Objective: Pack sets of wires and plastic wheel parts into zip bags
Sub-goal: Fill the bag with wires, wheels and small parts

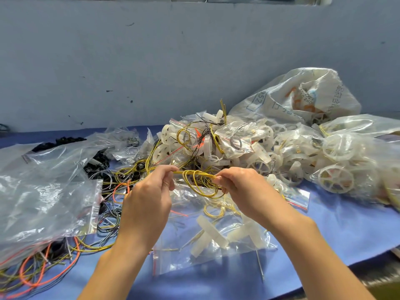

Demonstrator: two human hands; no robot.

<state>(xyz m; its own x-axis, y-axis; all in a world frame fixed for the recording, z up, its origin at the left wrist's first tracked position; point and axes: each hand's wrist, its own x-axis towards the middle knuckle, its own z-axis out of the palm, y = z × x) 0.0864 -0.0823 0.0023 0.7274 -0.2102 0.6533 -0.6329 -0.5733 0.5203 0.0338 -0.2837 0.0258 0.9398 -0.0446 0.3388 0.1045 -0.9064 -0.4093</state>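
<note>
1. As coiling is judged underway, a looped yellow wire bundle [200,177] is pinched between left hand [149,191] and right hand [242,188] above the blue surface [329,226].
2. Next, insertion into the clear plastic zip bag [184,256] beneath is required.

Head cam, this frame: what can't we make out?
Head view only:
- Yellow wire bundle: strand count; loops overlap, ends hidden inside left hand and right hand.
- Printed sack: contents, hidden by cloudy plastic.
- Black parts: shape, mostly covered by glaring clear bags.
- Bagged wheels at far right: cut off by the frame edge.
</note>
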